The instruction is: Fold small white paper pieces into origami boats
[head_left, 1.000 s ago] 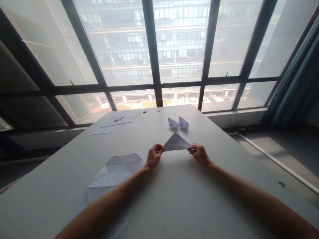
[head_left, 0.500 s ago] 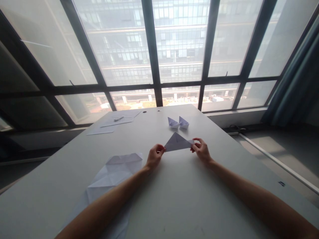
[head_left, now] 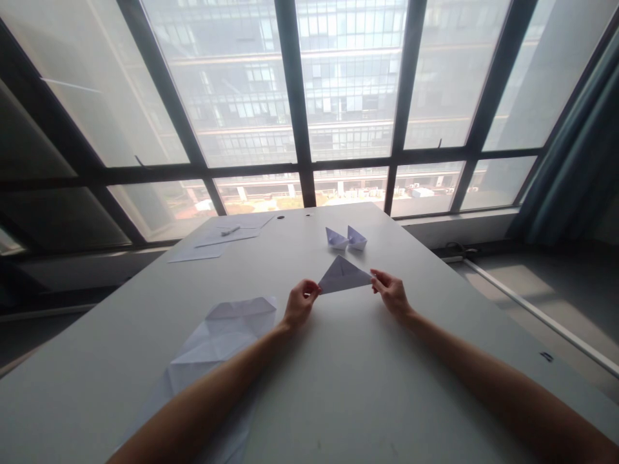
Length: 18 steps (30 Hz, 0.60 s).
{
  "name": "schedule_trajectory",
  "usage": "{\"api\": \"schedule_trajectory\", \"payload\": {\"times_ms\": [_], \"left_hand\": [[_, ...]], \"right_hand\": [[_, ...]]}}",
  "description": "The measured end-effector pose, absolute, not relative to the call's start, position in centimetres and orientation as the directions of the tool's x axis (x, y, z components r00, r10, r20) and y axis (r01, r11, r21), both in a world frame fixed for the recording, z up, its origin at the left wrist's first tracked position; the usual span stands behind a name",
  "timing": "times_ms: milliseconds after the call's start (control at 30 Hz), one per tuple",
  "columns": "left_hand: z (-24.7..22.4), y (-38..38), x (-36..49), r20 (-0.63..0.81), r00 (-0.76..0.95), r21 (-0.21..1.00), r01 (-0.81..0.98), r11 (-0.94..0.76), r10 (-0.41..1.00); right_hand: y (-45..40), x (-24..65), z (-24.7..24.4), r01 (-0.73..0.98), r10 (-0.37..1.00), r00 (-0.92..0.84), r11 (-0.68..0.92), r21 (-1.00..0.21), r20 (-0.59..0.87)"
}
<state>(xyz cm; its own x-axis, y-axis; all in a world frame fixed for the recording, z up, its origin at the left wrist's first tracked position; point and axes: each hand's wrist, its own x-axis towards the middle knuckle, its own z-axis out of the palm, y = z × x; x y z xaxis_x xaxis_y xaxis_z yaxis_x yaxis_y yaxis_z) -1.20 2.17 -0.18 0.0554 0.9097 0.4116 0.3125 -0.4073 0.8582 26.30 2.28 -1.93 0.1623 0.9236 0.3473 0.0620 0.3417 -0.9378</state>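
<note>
A sheet of paper folded into a triangle [head_left: 344,276] is held up over the white table, its peak pointing away from me. My left hand [head_left: 300,301] pinches its left corner between thumb and fingers. At the opposite corner my right hand [head_left: 391,291] is closed on the paper's tip. Just beyond the triangle stand two small folded paper boats [head_left: 336,239], side by side and close together. A creased, partly unfolded sheet of paper [head_left: 227,332] lies to the left, partly hidden under my left forearm.
Flat paper sheets [head_left: 207,251] lie at the table's far left, with a white pen-like object [head_left: 231,230] on top. The white table [head_left: 348,386] runs up to large windows. A blue curtain [head_left: 563,148] hangs at the right, beyond the table's edge.
A small flap at the triangle's right corner has been folded in out of sight. My right fingers have closed around that corner; my left hand has hardly moved.
</note>
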Motion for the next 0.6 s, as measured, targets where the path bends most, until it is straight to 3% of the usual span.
{"api": "schedule_trajectory", "payload": {"times_ms": [233,500,600], "left_hand": [[-0.15,2.1,-1.16,0.402,0.065,0.859,0.317,-0.401,0.913],[-0.48,2.38,-1.16,0.389,0.108,0.841,0.365,-0.4,0.915],[-0.73,2.33,-1.08,0.391,0.12,0.831,0.38,-0.406,0.912]], "right_hand": [[1.78,26.25,-1.21,0.205,0.904,0.102,0.389,-0.898,0.415],[2.01,26.25,-1.59,0.125,0.923,0.147,0.34,-0.932,0.356],[2.21,26.32,-1.95,0.193,0.903,0.17,0.362,-0.912,0.394]]}}
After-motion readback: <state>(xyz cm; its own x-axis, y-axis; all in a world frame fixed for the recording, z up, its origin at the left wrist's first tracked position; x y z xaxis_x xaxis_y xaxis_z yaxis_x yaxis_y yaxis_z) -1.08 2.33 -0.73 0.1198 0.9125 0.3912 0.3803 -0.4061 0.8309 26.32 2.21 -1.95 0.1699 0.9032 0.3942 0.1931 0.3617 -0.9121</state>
